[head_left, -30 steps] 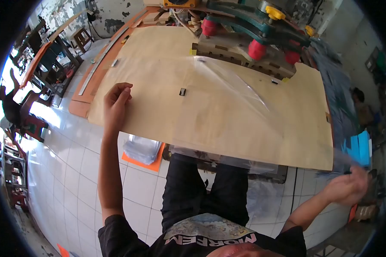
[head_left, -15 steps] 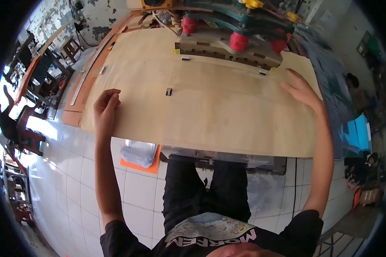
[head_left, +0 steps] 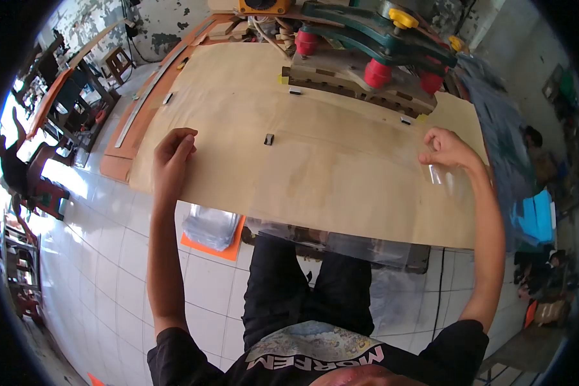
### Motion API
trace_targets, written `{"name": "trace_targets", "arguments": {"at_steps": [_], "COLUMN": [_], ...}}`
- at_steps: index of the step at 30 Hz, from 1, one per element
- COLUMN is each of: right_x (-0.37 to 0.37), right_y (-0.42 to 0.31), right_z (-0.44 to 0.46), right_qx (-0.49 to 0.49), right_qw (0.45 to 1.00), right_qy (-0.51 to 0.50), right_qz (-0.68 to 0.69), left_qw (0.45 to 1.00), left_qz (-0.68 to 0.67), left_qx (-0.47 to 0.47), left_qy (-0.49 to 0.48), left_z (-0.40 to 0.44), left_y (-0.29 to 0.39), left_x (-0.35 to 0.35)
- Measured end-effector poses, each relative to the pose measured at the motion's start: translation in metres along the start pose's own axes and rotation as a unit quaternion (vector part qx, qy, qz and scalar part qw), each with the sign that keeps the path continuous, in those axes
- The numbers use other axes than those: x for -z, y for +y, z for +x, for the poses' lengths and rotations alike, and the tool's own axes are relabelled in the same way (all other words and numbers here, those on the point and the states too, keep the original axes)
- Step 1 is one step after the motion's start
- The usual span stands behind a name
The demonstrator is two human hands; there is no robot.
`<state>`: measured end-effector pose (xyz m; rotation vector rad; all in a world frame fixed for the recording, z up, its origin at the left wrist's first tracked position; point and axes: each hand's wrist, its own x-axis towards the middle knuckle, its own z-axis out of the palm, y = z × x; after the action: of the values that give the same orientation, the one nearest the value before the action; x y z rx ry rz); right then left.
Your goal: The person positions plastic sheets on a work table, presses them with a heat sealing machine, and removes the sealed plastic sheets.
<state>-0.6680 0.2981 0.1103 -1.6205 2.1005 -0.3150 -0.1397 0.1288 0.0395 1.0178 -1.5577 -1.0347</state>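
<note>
A pale tan board (head_left: 225, 154) spans the work surface in front of me. Thin clear plastic film (head_left: 435, 175) lies over part of it and shows glare below my right hand. My right hand (head_left: 449, 149) is closed, its fingers pinching the film near the board's right side. Over the left part of the board my left hand (head_left: 174, 154) has its fingers curled and thumb pressed in; what it holds, if anything, is hidden. Between the hands sits a small dark block (head_left: 269, 139). Two more small dark pieces, one being a left block (head_left: 294, 91), lie along the machine side.
A green press machine (head_left: 367, 38) with red knobs (head_left: 377, 74) stands at the board's far edge. Along the left lies a metal ruler (head_left: 135, 119). Below the board, a stack of clear plastic bags (head_left: 211, 226) rests on an orange sheet (head_left: 228, 249). Bluish plastic (head_left: 505, 128) hangs at right.
My right hand has gone from spread fingers to a closed pinch, with film bunched and shining beneath it. My left hand stays curled. The view has shifted slightly.
</note>
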Motion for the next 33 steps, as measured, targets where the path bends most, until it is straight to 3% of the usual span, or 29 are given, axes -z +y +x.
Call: {"name": "trace_targets", "arguments": {"at_steps": [3, 4, 11, 13, 15, 16, 18, 22, 23, 25, 29, 31, 32, 33], "right_x": [-0.005, -0.013, 0.003, 0.008, 0.005, 0.004, 0.002, 0.002, 0.003, 0.008, 0.021, 0.029, 0.033, 0.039], "right_y": [-0.006, -0.009, -0.058, -0.070, -0.070, -0.069, -0.069, -0.062, -0.060, -0.054, -0.038, -0.029, -0.025, -0.020], "right_z": [-0.007, -0.014, -0.098, -0.123, -0.141, -0.149, -0.165, -0.191, -0.197, -0.208, -0.229, -0.238, -0.241, -0.245], "right_qx": [0.022, 0.096, 0.102, 0.120, 0.120, 0.121, 0.128, 0.149, 0.148, 0.159, 0.185, 0.188, 0.167, 0.166], "right_qw": [0.999, 0.995, 0.972, 0.944, 0.925, 0.905, 0.894, 0.863, 0.862, 0.862, 0.853, 0.859, 0.854, 0.852], "right_qy": [-0.036, 0.031, 0.208, 0.282, 0.330, 0.374, 0.397, 0.459, 0.460, 0.473, 0.483, 0.477, 0.493, 0.496], "right_qz": [-0.025, -0.010, -0.046, -0.120, -0.142, -0.162, -0.165, -0.149, -0.151, -0.088, -0.066, 0.022, 0.022, 0.019], "left_qw": [0.999, 0.999, 0.999, 0.999, 0.977, 0.977, 0.942, 0.895, 0.894, 0.844, 0.832, 0.846, 0.885, 0.883], "left_qz": [0.032, 0.032, 0.028, 0.033, 0.163, 0.161, 0.199, 0.239, 0.237, 0.274, 0.241, 0.167, 0.041, 0.039], "left_qx": [0.001, 0.001, -0.017, -0.016, -0.136, -0.139, -0.266, -0.359, -0.361, -0.454, -0.464, -0.391, -0.308, -0.311], "left_qy": [0.005, 0.008, -0.007, -0.011, 0.025, 0.024, -0.044, -0.115, -0.115, -0.087, -0.187, -0.321, -0.348, -0.349], "left_z": [-0.003, -0.003, -0.002, -0.003, -0.005, -0.005, -0.010, -0.005, -0.001, 0.007, 0.024, 0.030, 0.024, 0.019], "left_y": [0.008, 0.007, 0.001, 0.004, 0.007, 0.018, 0.046, 0.084, 0.091, 0.103, 0.116, 0.126, 0.129, 0.139], "left_x": [-0.001, -0.001, 0.000, -0.004, -0.014, -0.023, -0.048, -0.100, -0.114, -0.136, -0.155, -0.157, -0.159, -0.155]}}
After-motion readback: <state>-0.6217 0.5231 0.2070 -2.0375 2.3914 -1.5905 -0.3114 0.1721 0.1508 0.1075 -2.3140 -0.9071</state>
